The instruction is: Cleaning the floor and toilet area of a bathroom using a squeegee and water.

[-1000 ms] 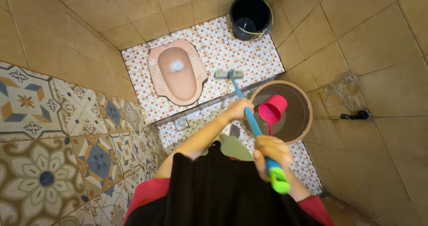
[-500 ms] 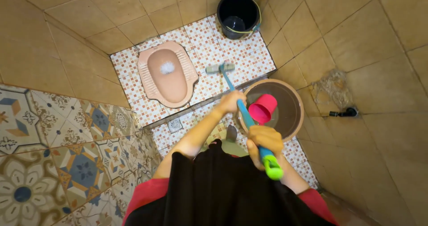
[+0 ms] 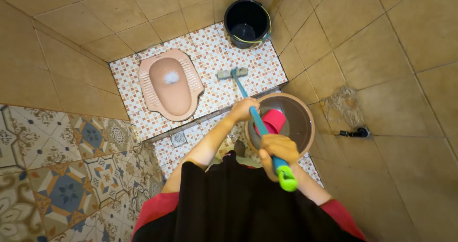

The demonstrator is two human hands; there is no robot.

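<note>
A long-handled scrubbing brush (image 3: 248, 96), with a blue shaft and a bright green end cap, slants from the person's chest down to the small mosaic floor tiles (image 3: 217, 46), where its grey head rests between a pink squat toilet pan (image 3: 170, 84) and a black bucket (image 3: 246, 22). Both hands grip the shaft: the left hand (image 3: 243, 109) has its fingers wrapped around the middle of the handle, and the right hand (image 3: 279, 149) is closed around the upper part, just below the green cap. Beside the hands sits 1 round brown basin (image 3: 305, 123) holding dark water, with a pink scoop (image 3: 273, 122) inside it, partly behind the handle. A metal floor drain (image 3: 179, 138) lies near the step edge. Judging from the foam patch in the pan and the brush head set on the tiles, scrubbing seems underway; how much floor is already cleaned cannot be told. The person's dark and red clothing fills the lower frame and hides the feet. A dark tap fitting (image 3: 355, 133) on the beige wall is small and unclear, beside a stained patch.
</note>
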